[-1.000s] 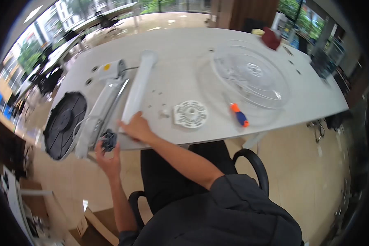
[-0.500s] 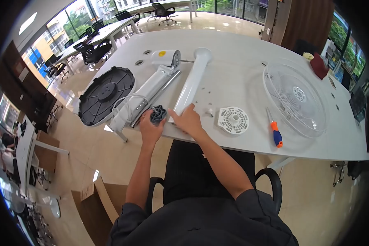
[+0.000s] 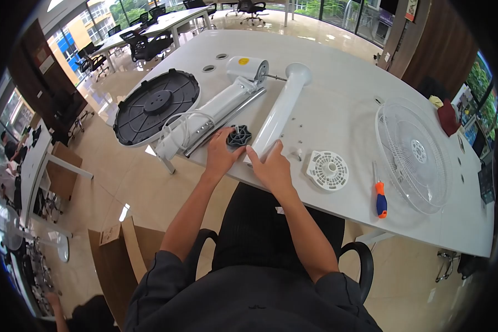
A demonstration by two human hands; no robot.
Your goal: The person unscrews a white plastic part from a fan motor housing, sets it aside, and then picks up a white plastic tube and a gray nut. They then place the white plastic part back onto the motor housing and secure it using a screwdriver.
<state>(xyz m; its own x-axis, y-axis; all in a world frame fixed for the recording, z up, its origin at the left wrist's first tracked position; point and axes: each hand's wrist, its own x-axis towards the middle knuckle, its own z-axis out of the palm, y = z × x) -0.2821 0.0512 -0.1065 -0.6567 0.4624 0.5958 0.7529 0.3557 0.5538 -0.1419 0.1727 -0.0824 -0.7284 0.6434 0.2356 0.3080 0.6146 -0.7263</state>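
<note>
My left hand (image 3: 221, 154) is curled around a dark grey round knob-like part (image 3: 239, 135) with a ribbed, star-shaped face, thumb and fingers at its edges. Just right of it, my right hand (image 3: 273, 166) grips the near end of a white tube (image 3: 282, 110) that flares at its far end. The tube lies on the table and points away from me. To the left are a white fan column with a bundled cord (image 3: 196, 123), a metal rod (image 3: 227, 120) and a black round base (image 3: 159, 102). A white motor housing (image 3: 248, 68) lies behind.
A white slotted disc (image 3: 327, 170), a screwdriver (image 3: 380, 199) and a clear fan grille (image 3: 418, 152) lie on the right of the white table (image 3: 337, 83). Several small screws (image 3: 301, 126) sit beside the tube. A cardboard box (image 3: 113, 249) stands on the floor.
My view has turned, so the table's things appear further right. The dark grey part and my left hand have moved forward along the tube's side. A person's arm now shows at lower left.
</note>
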